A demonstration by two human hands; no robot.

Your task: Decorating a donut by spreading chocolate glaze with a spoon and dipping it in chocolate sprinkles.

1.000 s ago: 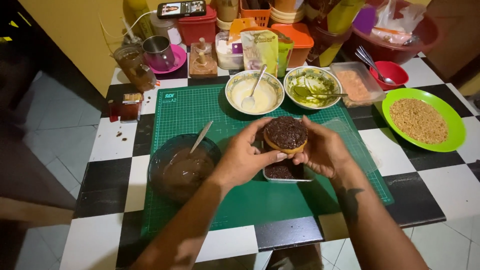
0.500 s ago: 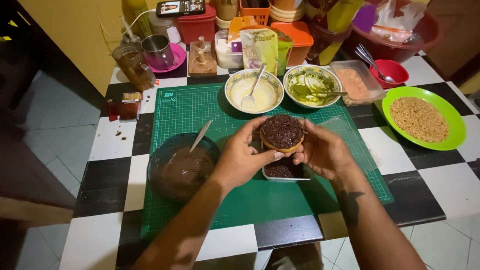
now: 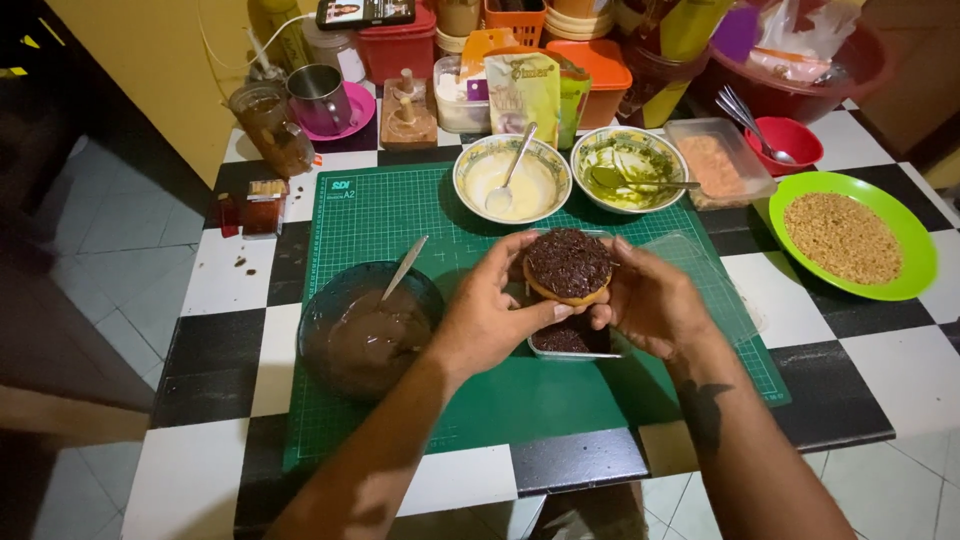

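Head view. Left hand (image 3: 490,315) and right hand (image 3: 650,300) cup one doughnut (image 3: 568,266) between them, fingertips closed narrowly round its pale rim from either side, topping face up. The top is fully covered in dark chocolate sprinkles. The doughnut sits in the air, directly above a small clear tray (image 3: 570,340) that holds more of the same dark sprinkles; hands and tray are over the green cutting mat (image 3: 380,215).

Judgement on technique: grip by the bare rim only, keeping fingers off the wet top so the coating does not smear; hold it level and over the tray so loose sprinkles fall back in; light pressure, as the dough looks soft and would likely dent.

Containers, placed from the grip:
- Just left of the left hand: dark glass bowl (image 3: 368,330) of brown chocolate glaze, a spoon handle leaning out.
- Beyond the hands, left: patterned bowl (image 3: 512,180) of pale cream glaze, with spoon.
- Beyond the hands, right: matching bowl (image 3: 628,168) of green glaze, with spoon.
- Beyond and right of the right hand: clear box (image 3: 722,165) of pinkish-orange crumbs.
- Well right: green plate (image 3: 855,235) of tan crushed nuts or crumbs; cannot tell which.
- Behind the plate: red bowl (image 3: 785,143) holding metal cutlery.
- Touching the right hand's far side: a clear lid (image 3: 705,270), lying flat, empty.
- Far left: metal mug (image 3: 318,97) on a pink saucer; contents hidden.
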